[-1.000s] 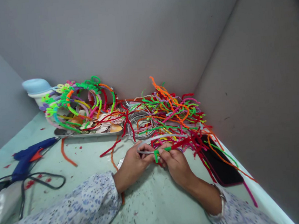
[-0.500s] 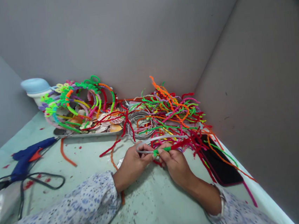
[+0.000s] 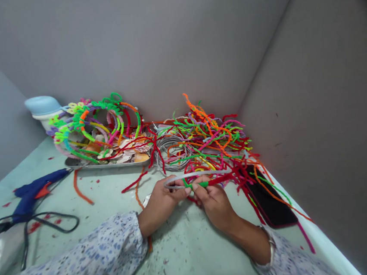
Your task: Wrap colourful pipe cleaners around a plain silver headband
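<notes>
Between my hands is a thin whitish headband [image 3: 203,174], bent in a curve, with part of it wrapped in red and green pipe cleaner. My left hand [image 3: 163,196] is closed in a pinch on the bare grey stretch, its thumb beside the green wrapping. My right hand [image 3: 214,200] pinches the headband at the green pipe cleaner [image 3: 202,184], and the red wrapped part [image 3: 219,179] runs out to the right of it. A loose green end sticks up between the two hands. Fingers hide some of the wrapping.
Behind lie a tangle of pipe cleaners [image 3: 215,130], a coil of wire [image 3: 174,153] and a metal tray [image 3: 121,164] with shells and decorated headbands. A blue glue gun [image 3: 30,199] with its cord is at left, a phone [image 3: 272,204] at right. Walls enclose the table.
The green end at the wrapping has swung from below the headband to pointing up behind it. My left hand has shifted slightly; both hands remain on the headband.
</notes>
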Demonstrator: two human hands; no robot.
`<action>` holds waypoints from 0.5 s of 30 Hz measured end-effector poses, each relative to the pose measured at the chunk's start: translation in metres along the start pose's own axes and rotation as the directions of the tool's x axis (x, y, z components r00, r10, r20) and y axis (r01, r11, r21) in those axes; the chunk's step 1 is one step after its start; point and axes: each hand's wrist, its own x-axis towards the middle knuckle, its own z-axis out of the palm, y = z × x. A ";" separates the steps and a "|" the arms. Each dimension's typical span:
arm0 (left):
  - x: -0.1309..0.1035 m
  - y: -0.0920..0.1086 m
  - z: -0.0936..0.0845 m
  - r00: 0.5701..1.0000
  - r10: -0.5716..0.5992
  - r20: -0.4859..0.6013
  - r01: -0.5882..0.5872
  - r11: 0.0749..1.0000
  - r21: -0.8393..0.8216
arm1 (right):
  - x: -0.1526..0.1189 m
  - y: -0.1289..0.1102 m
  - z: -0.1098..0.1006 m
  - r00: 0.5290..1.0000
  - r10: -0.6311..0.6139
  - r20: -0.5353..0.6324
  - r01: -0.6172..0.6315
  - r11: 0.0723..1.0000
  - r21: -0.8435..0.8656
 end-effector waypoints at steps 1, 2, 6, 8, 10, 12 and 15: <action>0.000 0.000 0.000 1.000 -0.006 -0.005 0.006 1.000 0.004 | 0.000 0.000 0.000 1.000 0.003 0.000 -0.003 1.000 -0.004; 0.000 0.000 0.001 1.000 -0.004 -0.008 0.004 1.000 0.017 | 0.000 0.000 0.000 1.000 0.010 -0.004 -0.010 1.000 -0.006; 0.001 0.003 0.002 0.998 0.070 0.003 -0.070 0.993 0.096 | 0.001 -0.001 -0.001 0.999 0.046 -0.022 -0.046 0.999 0.009; 0.002 0.003 0.002 0.996 0.089 0.003 -0.089 0.988 0.127 | 0.001 0.000 -0.001 0.998 0.053 -0.024 -0.052 0.998 0.022; 0.002 0.002 0.002 0.996 0.086 -0.014 -0.083 0.986 0.147 | 0.001 -0.001 -0.001 0.999 0.045 -0.022 -0.044 0.999 0.022; 0.001 0.001 0.002 0.996 0.081 -0.038 -0.074 0.984 0.161 | 0.002 -0.002 -0.001 0.999 0.025 -0.020 -0.025 1.000 0.005; 0.001 -0.002 0.001 0.994 0.090 -0.060 -0.078 0.981 0.179 | 0.001 -0.002 -0.001 1.000 0.007 -0.012 -0.007 1.000 -0.022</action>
